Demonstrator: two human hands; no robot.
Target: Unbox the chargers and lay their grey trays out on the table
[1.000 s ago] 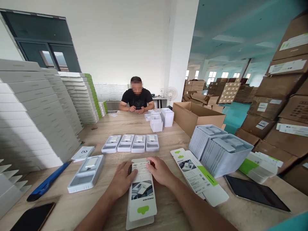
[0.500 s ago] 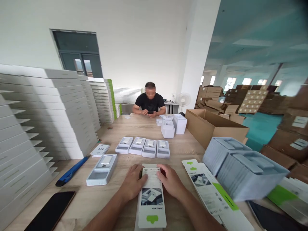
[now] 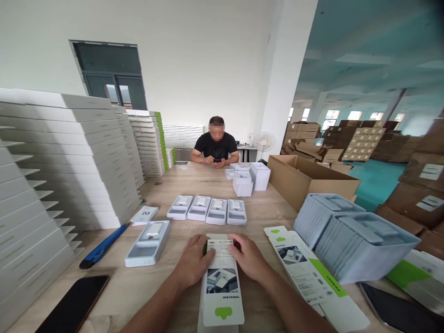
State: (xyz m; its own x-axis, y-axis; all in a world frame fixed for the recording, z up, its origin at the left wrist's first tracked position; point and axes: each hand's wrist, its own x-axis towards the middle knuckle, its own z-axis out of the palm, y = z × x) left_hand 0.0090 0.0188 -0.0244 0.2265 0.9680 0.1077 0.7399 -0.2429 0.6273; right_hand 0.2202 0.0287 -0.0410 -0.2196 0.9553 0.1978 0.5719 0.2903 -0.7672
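Between my two hands, a white printed carton (image 3: 222,280) with a green mark and a product picture lies close to me on the wooden table. My left hand (image 3: 194,258) grips its left edge near the far end, thumb on top. On the opposite edge, my right hand (image 3: 250,255) holds it the same way, fingers curled around the far corner. To the left sits a grey moulded tray (image 3: 143,255) with a white piece in its upper compartment. Flattened printed cartons (image 3: 305,273) lie to the right of my right hand.
Several filled trays (image 3: 217,216) form a row ahead. A blue cutter (image 3: 104,246), a leaflet stack (image 3: 144,214) and a phone (image 3: 74,303) lie left, beside tall white box stacks (image 3: 93,152). Nested grey trays (image 3: 367,245) and an open cardboard box (image 3: 312,180) stand right. A person (image 3: 217,148) sits opposite.
Both hands keep hold of the carton, which has shifted very slightly to the right in view. The camera view has moved a little; the other things stay in place.
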